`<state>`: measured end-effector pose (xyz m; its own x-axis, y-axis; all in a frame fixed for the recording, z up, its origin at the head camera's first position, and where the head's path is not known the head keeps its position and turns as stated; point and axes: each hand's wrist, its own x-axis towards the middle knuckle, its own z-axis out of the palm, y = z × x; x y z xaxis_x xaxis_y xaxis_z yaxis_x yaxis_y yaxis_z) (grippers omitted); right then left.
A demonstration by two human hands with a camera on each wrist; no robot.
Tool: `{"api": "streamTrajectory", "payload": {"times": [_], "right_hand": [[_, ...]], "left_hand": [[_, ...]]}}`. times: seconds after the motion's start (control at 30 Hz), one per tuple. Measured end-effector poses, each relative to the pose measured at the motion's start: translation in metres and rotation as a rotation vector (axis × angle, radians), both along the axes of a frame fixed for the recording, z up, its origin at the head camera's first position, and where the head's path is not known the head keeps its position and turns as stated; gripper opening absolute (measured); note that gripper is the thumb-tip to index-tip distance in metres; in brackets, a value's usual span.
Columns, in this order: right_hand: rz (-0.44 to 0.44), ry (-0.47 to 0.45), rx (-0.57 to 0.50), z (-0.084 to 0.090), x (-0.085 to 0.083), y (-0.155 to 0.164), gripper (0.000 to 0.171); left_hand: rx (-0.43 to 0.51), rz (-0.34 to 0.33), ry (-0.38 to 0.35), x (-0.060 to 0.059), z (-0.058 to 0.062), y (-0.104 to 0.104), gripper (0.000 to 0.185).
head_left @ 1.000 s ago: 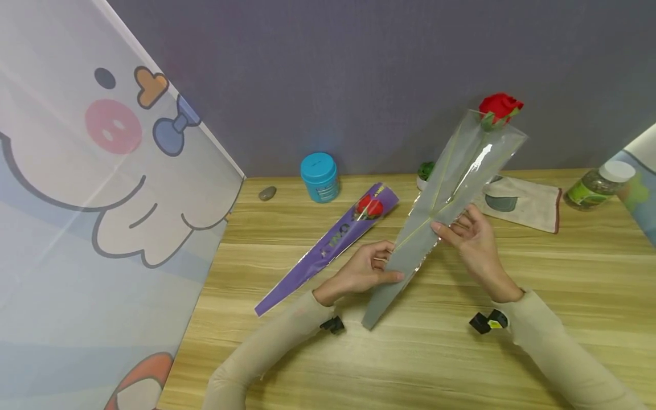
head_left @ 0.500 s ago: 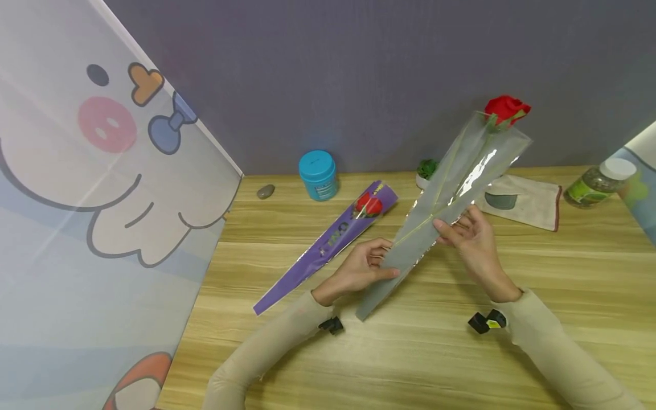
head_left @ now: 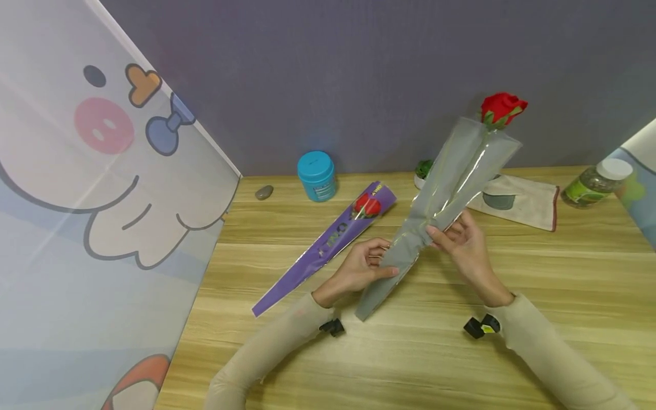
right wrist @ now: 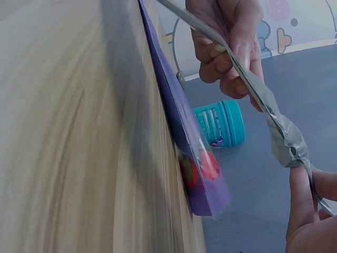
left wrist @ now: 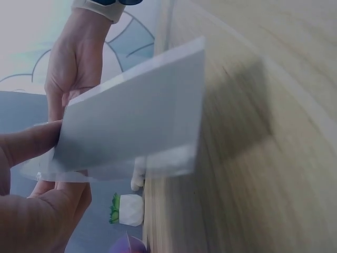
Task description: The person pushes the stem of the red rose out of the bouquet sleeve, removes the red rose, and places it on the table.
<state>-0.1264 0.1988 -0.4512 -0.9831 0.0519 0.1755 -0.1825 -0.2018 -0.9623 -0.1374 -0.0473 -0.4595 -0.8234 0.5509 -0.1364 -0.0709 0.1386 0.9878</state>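
A red rose [head_left: 502, 109] pokes out of the top of a grey and clear wrapping sleeve [head_left: 461, 165], which is held slanted above the table. My left hand [head_left: 359, 267] pinches the lower part, thumb in front and fingers behind. Higher up, my right hand [head_left: 467, 250] pinches the sleeve's right edge near its middle. Between the hands the sleeve is creased and bunched, as the right wrist view also shows in the wrapper [right wrist: 287, 142]. Its flat bottom end [left wrist: 131, 121] hangs over the wood in the left wrist view.
Left of the hands lies a purple sleeve [head_left: 307, 267] printed with red roses. Along the back stand a grey stone [head_left: 264, 192], a blue lidded tub [head_left: 316, 176], a small potted plant [head_left: 422, 171], a cloth glove [head_left: 528, 202] and a white-capped jar [head_left: 597, 183].
My right hand has shifted slightly left and down, toward my left hand. The smooth sleeve has crumpled at its middle, and the rose top has swung a little left since half a second ago.
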Motion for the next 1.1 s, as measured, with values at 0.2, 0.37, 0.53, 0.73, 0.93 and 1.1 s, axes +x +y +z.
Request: {"api": "streamTrajectory", "payload": {"times": [0.2,0.37,0.53,0.73,0.93,1.1], "right_hand": [[0.03,0.011,0.016,-0.005,0.002,-0.005,0.05],[0.039,-0.002,0.024,-0.006,0.005,-0.009,0.049],[0.039,-0.001,0.038,-0.008,0.006,-0.012,0.051],[0.025,-0.013,0.026,-0.008,0.007,-0.015,0.05],[0.025,-0.012,0.002,-0.009,0.009,-0.017,0.05],[0.031,-0.004,0.0,-0.01,0.01,-0.017,0.052]], "left_hand": [[-0.006,0.022,0.005,0.002,0.0,0.001,0.044],[-0.014,0.036,0.017,0.002,-0.001,0.001,0.045],[-0.004,0.042,0.019,0.003,-0.002,0.001,0.044],[0.013,0.046,0.024,0.004,-0.003,0.001,0.042],[0.025,0.052,0.038,0.005,-0.004,0.002,0.042],[0.038,0.073,0.053,0.007,-0.005,0.003,0.041]]}}
